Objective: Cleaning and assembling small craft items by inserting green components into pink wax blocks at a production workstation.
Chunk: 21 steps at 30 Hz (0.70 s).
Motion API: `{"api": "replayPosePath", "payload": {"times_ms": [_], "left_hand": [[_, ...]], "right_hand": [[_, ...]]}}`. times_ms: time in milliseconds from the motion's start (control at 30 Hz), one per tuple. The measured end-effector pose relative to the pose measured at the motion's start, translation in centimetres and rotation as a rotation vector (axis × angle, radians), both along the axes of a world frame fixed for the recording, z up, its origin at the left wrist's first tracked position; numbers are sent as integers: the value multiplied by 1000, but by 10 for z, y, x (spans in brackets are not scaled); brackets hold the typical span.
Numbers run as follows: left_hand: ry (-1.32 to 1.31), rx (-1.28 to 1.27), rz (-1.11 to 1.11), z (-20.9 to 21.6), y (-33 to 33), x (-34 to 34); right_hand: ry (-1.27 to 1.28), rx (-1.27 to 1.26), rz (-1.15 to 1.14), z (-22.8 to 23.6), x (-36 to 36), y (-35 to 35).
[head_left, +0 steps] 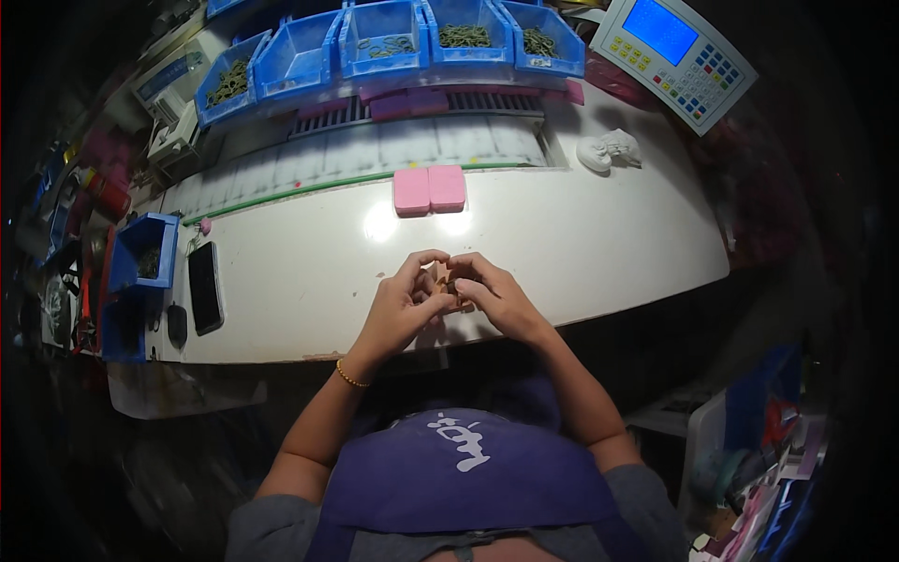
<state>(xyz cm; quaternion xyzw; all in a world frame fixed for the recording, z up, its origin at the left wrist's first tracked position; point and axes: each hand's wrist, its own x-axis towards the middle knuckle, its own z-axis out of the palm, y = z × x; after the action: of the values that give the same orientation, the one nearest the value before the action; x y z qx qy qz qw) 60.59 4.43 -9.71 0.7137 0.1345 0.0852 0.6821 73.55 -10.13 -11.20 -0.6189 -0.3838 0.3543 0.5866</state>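
Blue bin (169, 245), one: at the far left, against the edge of my white table (599, 234), dark bits inside.

Dark fob (177, 325), one: lies just beside the phone.

Phone (206, 288), one: black screen up, lying lengthwise away from me.

Row of bins (384, 64), five, blue: across the back, above the table; green bits in several, heaped in the fourth.

Bracelet (352, 373), one, gold-coloured: on my left wrist.

Left hand (398, 304), mine: half curled, thumb and fingers closed in on the brown piece from its left side.

Pink blocks (412, 193), two: side by side, touching, on the table beyond my hands.

Brown piece (447, 273), one, small: held between my two hands, near the table's front edge; its full shape is hidden by my fingers.

Right hand (503, 304), mine: half curled, thumb and fingers on the piece from its right side.

White bundle (618, 148), one: crumpled, on the table at back right.

Panel (674, 64), one: pale, tilted, with a blue screen and coloured keys.
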Motion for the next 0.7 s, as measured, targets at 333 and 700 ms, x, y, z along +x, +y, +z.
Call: {"api": "replayPosePath", "payload": {"times_ms": [333, 700], "left_hand": [[-65, -20, 54, -6, -6, -10], [-96, 224, 277, -10, -11, -23]], "right_hand": [[-430, -66, -173, 2, -15, 8], [-404, -152, -312, -14, -16, 22]]}}
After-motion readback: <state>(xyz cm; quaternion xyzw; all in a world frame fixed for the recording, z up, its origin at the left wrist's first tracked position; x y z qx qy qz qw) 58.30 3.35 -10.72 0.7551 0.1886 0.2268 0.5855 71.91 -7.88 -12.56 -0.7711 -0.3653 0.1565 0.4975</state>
